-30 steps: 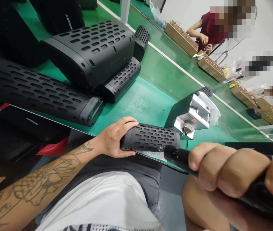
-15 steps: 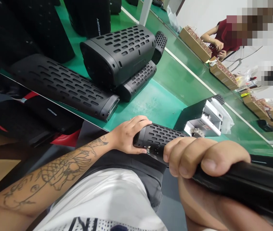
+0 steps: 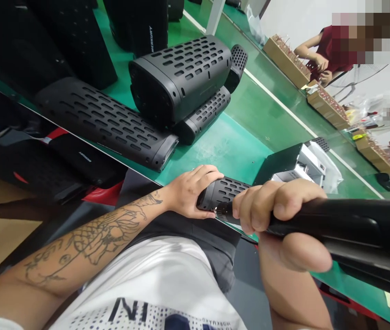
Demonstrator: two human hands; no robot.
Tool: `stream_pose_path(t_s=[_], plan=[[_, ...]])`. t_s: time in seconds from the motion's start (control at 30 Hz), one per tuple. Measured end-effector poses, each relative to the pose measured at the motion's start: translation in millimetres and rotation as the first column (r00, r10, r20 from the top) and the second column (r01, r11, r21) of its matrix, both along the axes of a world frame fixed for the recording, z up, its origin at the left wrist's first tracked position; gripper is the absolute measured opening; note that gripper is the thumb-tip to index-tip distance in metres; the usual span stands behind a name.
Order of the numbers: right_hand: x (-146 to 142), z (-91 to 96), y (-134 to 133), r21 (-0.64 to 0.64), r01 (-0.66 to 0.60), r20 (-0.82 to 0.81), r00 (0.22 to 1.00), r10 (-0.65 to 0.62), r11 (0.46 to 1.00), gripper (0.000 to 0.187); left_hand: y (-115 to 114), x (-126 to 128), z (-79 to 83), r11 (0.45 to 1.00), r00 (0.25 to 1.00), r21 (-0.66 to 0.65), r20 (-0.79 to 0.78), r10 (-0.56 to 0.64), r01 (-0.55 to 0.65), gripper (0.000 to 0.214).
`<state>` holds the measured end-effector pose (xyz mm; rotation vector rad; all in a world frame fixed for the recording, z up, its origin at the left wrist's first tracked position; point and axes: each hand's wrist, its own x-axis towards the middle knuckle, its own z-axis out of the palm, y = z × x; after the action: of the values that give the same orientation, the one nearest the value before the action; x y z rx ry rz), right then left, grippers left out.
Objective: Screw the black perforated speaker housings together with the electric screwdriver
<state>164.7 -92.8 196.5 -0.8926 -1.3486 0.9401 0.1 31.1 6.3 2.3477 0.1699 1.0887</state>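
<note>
My left hand (image 3: 193, 191) is closed around the near end of a black slotted metal casing (image 3: 228, 189), which lies at the bench edge in front of me. My right hand (image 3: 280, 208) grips a thick black electric screwdriver (image 3: 359, 224). Its vented front end meets the casing's end beside my left thumb; the exact contact of the tip is too small to make out. The screwdriver's rear runs out of view on the right. My right hand hides part of the casing's far end.
Several similar slotted casings (image 3: 188, 68) are stacked on the green bench (image 3: 215, 146) to the left. A silver and black box-shaped device (image 3: 284, 165) stands beyond my right hand. Cardboard trays (image 3: 284, 62) line the far bench, where a person (image 3: 332, 50) works.
The screwdriver's rear has swung up in view, and my right thumb now extends below its body. My left hand keeps its hold on the casing. The view has shifted slightly.
</note>
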Motion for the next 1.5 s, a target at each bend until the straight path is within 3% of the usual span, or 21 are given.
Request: stream_pose_path(t_s=[0.07,0.23,0.37,0.4,0.53,0.7,0.8,0.87,0.9,0.97,1.03,1.1,1.17,1.27,1.33,1.43,1.5], plan=[[3.4,-2.0,1.0,0.040,-0.010,-0.022,1.000,0.010,0.999,0.036,-0.2,0.0,0.3,1.000,1.000,0.003,-0.001,0.003,-0.003,0.106],[15.3,-3.6,4.3,0.025,-0.277,0.057,0.960,0.276,0.960,0.025,-0.1,0.2,2.0,1.000,1.000,0.015,0.014,0.001,-0.001,0.101],[16.9,-4.2,6.7,0.045,-0.228,0.070,0.972,0.225,0.973,0.056,-0.4,0.3,1.7,1.000,1.000,-0.008,0.006,-0.004,0.004,0.100],[16.3,-4.6,7.4,0.053,-0.238,0.072,0.970,0.234,0.970,0.056,-0.6,0.3,1.2,1.000,1.000,-0.012,0.002,-0.003,0.003,0.100],[10.4,-7.3,7.2,0.039,-0.308,0.084,0.949,0.304,0.951,0.031,-2.2,0.0,-0.1,1.000,1.000,-0.022,-0.012,0.009,-0.009,0.103],[-2.9,-17.0,-0.7,0.066,-0.082,0.045,0.996,0.079,0.994,0.032,-3.8,-4.1,4.7,0.999,1.000,-0.032,-0.012,0.021,-0.021,0.107],[3.5,-13.8,-2.4,0.079,-0.131,0.029,0.991,0.129,0.988,0.027,-5.0,-10.1,10.0,0.997,0.997,-0.079,-0.071,0.010,-0.016,0.119],[19.3,-2.2,-3.4,0.134,-0.137,-0.021,0.990,0.141,0.981,0.020,-7.8,-14.5,11.2,0.992,0.989,-0.123,-0.149,0.010,-0.028,0.126],[30.6,5.6,-4.4,0.165,-0.070,-0.050,0.996,0.080,0.984,0.020,-10.1,-16.7,10.7,0.988,0.984,-0.146,-0.177,0.017,-0.044,0.127],[58.7,21.3,-7.4,0.243,0.199,-0.107,0.978,-0.178,0.949,0.031,-16.4,-21.2,7.3,0.978,0.981,-0.189,-0.188,0.049,-0.085,0.123],[91.4,31.5,-11.3,0.300,0.504,-0.140,0.863,-0.485,0.810,0.047,-23.6,-26.9,2.8,0.964,0.980,-0.221,-0.165,0.113,-0.148,0.115],[123.9,31.9,-15.5,0.338,0.672,-0.160,0.731,-0.664,0.658,0.053,-29.0,-33.7,0.3,0.936,0.964,-0.251,-0.159,0.212,-0.247,0.109],[150.6,22.9,-19.7,0.317,0.744,-0.166,0.654,-0.738,0.588,0.050,-29.8,-39.1,2.5,0.879,0.927,-0.296,-0.170,0.336,-0.373,0.107],[173.9,0.8,-24.0,0.275,0.774,-0.151,0.621,-0.769,0.571,0.049,-19.5,-32.9,15.0,0.739,0.826,-0.378,-0.161,0.541,-0.558,0.098],[180.1,-12.5,-24.7,0.255,0.782,-0.149,0.613,-0.776,0.569,0.050,-4.8,-12.4,26.9,0.643,0.744,-0.413,-0.145,0.652,-0.645,0.090],[183.5,-23.5,-23.1,0.230,0.779,-0.158,0.622,-0.767,0.584,0.056,25.8,42.7,43.4,0.551,0.661,-0.479,-0.086,0.745,-0.684,0.090],[184.6,-25.3,-21.9,0.214,0.771,-0.162,0.633,-0.757,0.599,0.058,47.7,89.1,52.8,0.532,0.648,-0.525,-0.049,0.760,-0.664,0.096]])
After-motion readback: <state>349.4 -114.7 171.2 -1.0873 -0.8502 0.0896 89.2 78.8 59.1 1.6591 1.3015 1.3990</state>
